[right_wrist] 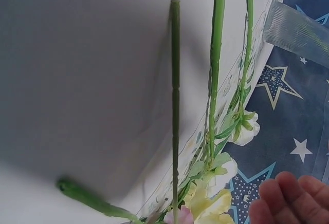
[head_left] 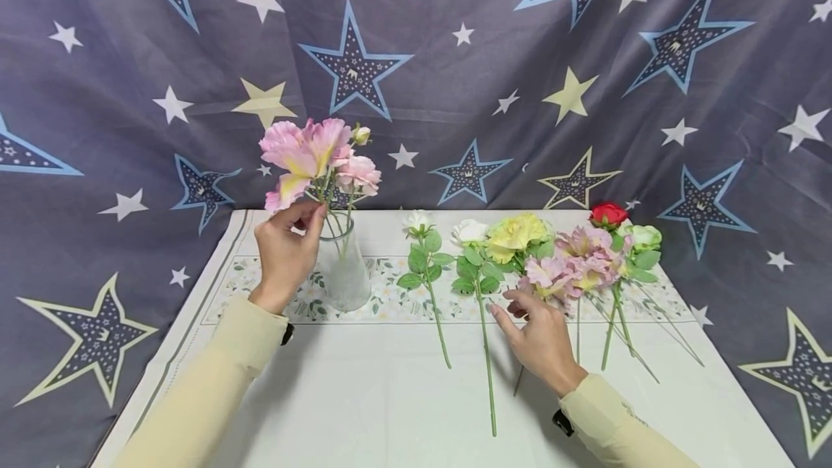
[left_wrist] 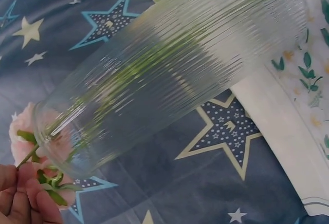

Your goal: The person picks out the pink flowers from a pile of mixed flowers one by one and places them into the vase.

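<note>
One clear vase holding pink flowers — left hand pinching stem, right hand relaxed.

One vase, two white roses

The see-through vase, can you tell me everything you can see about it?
The vase is clear and looks like glass, with thin ridges running along its sides and a round, open rim. It stands upright on the white tablecloth, on a band printed with leaves. Green stems are inside it, with pink flowers above the rim. The left hand pinches a flower stem beside the rim; I can't tell whether it touches the vase.
</note>
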`<state>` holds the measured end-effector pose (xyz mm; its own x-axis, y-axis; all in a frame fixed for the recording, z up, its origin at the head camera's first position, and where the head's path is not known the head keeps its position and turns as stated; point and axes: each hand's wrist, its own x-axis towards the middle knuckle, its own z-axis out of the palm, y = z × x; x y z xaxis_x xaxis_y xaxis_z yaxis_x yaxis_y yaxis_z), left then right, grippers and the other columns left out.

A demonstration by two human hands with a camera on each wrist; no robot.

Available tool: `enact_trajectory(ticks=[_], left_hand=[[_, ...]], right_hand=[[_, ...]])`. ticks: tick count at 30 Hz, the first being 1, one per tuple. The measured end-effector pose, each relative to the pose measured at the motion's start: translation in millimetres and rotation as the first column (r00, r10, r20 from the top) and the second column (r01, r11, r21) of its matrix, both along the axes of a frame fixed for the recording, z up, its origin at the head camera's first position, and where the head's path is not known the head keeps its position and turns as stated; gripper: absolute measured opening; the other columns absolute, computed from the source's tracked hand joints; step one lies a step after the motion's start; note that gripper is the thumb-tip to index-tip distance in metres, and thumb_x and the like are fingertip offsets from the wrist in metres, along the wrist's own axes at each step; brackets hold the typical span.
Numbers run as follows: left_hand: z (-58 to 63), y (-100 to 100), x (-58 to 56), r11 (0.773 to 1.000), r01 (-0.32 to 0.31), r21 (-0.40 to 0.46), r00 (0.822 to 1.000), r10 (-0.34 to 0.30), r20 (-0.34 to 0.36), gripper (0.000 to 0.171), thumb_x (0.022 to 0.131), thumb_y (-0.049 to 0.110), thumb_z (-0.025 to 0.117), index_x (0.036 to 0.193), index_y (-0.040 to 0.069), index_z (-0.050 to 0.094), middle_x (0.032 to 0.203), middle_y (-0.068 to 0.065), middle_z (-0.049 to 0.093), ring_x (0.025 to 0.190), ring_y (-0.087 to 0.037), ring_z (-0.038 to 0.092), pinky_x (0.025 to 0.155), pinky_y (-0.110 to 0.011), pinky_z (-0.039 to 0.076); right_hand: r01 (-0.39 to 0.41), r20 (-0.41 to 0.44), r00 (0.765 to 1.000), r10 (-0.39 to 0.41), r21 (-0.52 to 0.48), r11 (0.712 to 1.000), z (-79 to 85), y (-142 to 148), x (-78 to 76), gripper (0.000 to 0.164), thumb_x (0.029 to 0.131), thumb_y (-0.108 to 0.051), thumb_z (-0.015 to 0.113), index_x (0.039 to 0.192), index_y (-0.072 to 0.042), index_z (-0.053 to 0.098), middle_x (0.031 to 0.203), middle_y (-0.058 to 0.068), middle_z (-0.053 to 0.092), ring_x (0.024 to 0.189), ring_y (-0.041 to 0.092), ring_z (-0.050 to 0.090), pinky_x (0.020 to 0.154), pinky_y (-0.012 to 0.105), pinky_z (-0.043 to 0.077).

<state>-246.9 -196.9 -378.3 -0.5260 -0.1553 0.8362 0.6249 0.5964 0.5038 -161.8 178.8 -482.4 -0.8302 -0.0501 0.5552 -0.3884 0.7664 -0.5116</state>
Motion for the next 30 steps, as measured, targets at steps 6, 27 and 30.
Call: enact_trajectory(ticks=[6,27,30], left_hand=[[-10.7,-2.2,0.4,0.999,-0.014,-0.034,0.999,0.015,0.031,0.006,0.090,0.002,0.076,0.087,-0.003,0.078,0.071,-0.011,0.072,0.056,-0.020,0.056,0.058,-0.018,0.040],[-18.9,-0.9,4.4,0.984,-0.071,-0.164,0.982,0.097,0.159,0.012,0.084,0.011,0.083,0.086,0.004,0.074,0.078,-0.012,0.072,0.076,-0.034,0.057,0.066,-0.046,0.043],[-18.7,-0.7,6.6,0.985,-0.057,-0.160,0.972,0.092,0.217,0.015,0.084,0.014,0.084,0.090,0.004,0.075,0.080,-0.013,0.072,0.079,-0.034,0.055,0.067,-0.046,0.042]], right_hand=[[0.005,-0.003,1.000,-0.005,0.008,1.000,-0.2,-0.3,0.3,0.029,0.088,-0.027,0.082,0.106,-0.006,0.075,0.084,0.010,0.074,0.074,0.024,0.072,0.066,0.042,0.059],[-0.007,-0.017,1.000,0.008,0.008,1.000,-0.9,-0.2,-1.0,0.028,0.088,-0.027,0.083,0.105,-0.006,0.075,0.082,0.009,0.073,0.073,0.023,0.072,0.064,0.043,0.060],[-0.007,-0.014,1.000,0.007,0.008,1.000,-1.1,0.0,-1.2,0.028,0.088,-0.027,0.083,0.106,-0.006,0.075,0.082,0.009,0.073,0.073,0.022,0.072,0.064,0.043,0.060]])
